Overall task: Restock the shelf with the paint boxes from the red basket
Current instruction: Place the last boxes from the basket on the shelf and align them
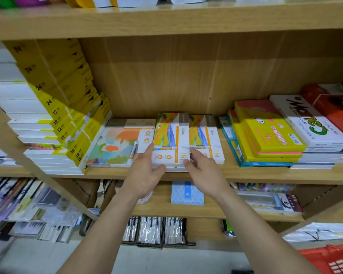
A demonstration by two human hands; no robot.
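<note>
A stack of white paint boxes (171, 139) with orange and green artwork lies on the middle wooden shelf (246, 174), its front end at the shelf's edge. My left hand (147, 171) touches its left front corner, fingers spread along the side. My right hand (203, 171) presses its right front corner with thumb and fingers. A similar paint box (207, 135) lies flat just to the right, and a wider one (123, 143) to the left. A corner of the red basket (333, 260) shows at the bottom right.
Yellow and white numbered boxes (67, 115) are stacked high at the left. Yellow, teal and white art sets (269, 137) are piled at the right. Below, a blue patterned box (187, 192) and packaged brushes (154, 231) fill lower shelves.
</note>
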